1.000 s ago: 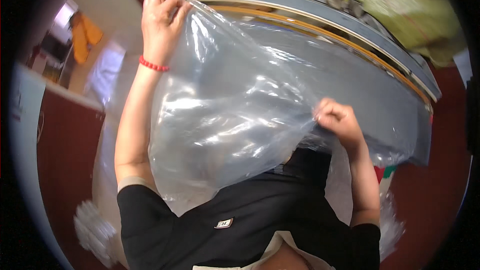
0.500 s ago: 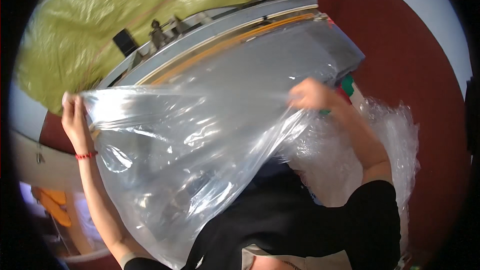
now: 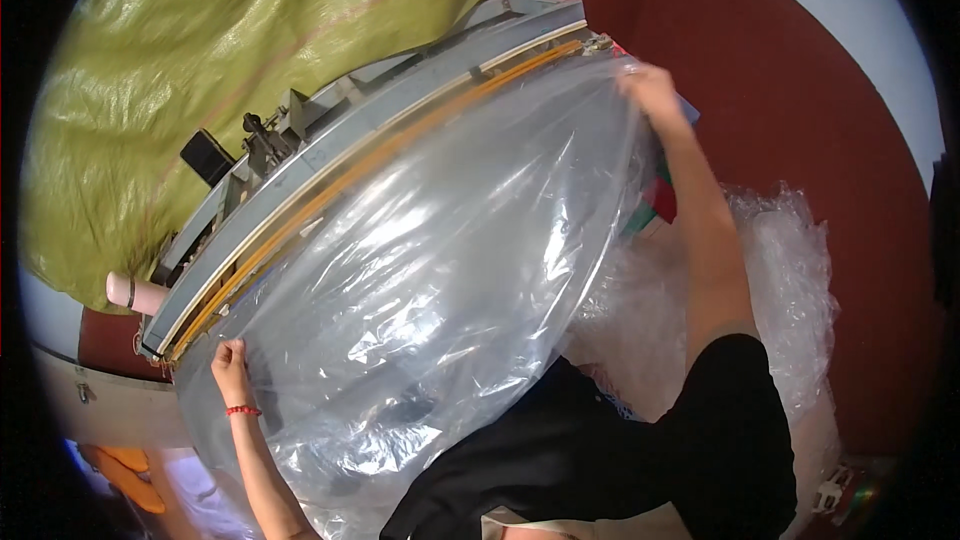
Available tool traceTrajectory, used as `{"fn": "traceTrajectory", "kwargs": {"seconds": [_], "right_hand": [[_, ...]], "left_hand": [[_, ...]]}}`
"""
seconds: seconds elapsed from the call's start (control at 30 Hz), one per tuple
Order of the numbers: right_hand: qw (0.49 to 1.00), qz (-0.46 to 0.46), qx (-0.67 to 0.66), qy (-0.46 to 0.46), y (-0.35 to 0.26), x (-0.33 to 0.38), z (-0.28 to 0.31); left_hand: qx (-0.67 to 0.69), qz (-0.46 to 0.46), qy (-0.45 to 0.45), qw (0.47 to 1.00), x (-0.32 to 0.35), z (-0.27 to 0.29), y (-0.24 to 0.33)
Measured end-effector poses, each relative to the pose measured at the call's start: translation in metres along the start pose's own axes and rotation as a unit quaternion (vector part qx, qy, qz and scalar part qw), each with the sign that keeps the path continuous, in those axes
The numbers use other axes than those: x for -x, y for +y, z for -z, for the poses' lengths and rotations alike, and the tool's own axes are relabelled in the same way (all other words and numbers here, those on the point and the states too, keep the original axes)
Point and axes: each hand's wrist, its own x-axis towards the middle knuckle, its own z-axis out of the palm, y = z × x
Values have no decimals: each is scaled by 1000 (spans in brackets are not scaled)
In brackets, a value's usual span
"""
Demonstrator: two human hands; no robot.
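Observation:
A large clear plastic sheet [image 3: 430, 270] stretches between my two hands, wrinkled and shiny. My left hand [image 3: 231, 360], above a red bead bracelet [image 3: 242, 410], pinches its near left edge. At the far right corner, my right hand [image 3: 648, 92] is closed on the sheet beside the end of a long grey metal machine [image 3: 370, 120]. An orange-brown strip [image 3: 390, 148] runs along the machine's near side, and the sheet's far edge lies close to it. Whether the sheet is one layer or a bag, I cannot tell.
A yellow-green woven tarp [image 3: 230, 60] covers the area behind the machine. A black box-shaped part [image 3: 207, 157] and a pink cylinder [image 3: 135, 293] stick out there. Crumpled clear plastic [image 3: 780, 290] is heaped at my right, over the dark red floor [image 3: 790, 110].
My right hand has moved far and slightly right, carrying the sheet's corner to the machine's end. My left hand has come lower and nearer, still pinching the sheet.

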Motion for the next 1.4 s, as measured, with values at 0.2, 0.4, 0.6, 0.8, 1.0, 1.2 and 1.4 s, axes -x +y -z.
{"fn": "traceTrajectory", "kwargs": {"seconds": [0.2, 0.4, 0.6, 0.8, 1.0, 1.2, 1.4], "right_hand": [[982, -48, 180, -30, 14, 11, -43], [964, -46, 257, -43, -20, 8, -40], [977, 14, 211, -4, -14, -17, -97], [942, 21, 334, 34, -25, 6, -109], [987, 116, 89, 65, 7, -8, -93], [971, 48, -234, -19, -14, -10, -73], [985, -18, 165, 42, 4, 4, -81]], "left_hand": [[-50, -10, 44, 998, 1, 10, -46], [15, -41, 80, 996, 6, 13, -56], [48, 10, 85, 995, 8, 12, -51], [51, 0, 120, 991, 9, 12, -59], [57, -6, 114, 992, 4, 13, -65], [55, -14, 117, 992, 12, 7, -49], [52, 0, 107, 993, 13, 7, -45]]}}
